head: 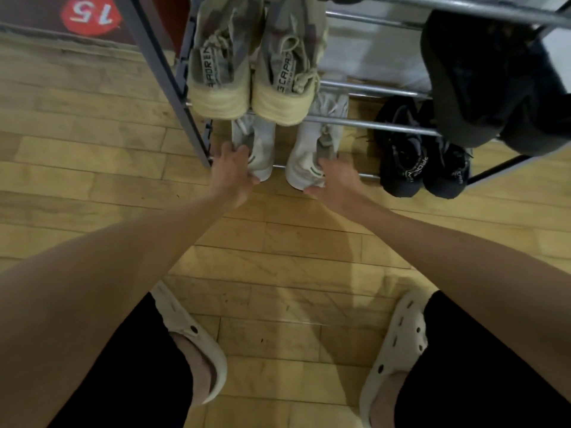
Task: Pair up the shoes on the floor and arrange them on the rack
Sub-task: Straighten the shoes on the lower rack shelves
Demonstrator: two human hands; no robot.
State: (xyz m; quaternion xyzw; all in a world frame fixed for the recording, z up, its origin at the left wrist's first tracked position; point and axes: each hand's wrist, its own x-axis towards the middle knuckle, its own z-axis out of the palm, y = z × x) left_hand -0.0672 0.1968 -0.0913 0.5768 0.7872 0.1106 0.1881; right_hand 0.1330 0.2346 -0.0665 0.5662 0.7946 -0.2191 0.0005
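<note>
Both arms reach straight down and forward, the left hand [234,170] clamped on the heel of one white shoe [258,149] and the right hand [335,183] on the other [310,152]. The heels stick out over the rack [364,125] bottom rail, probably for seating the pair side by side.
</note>
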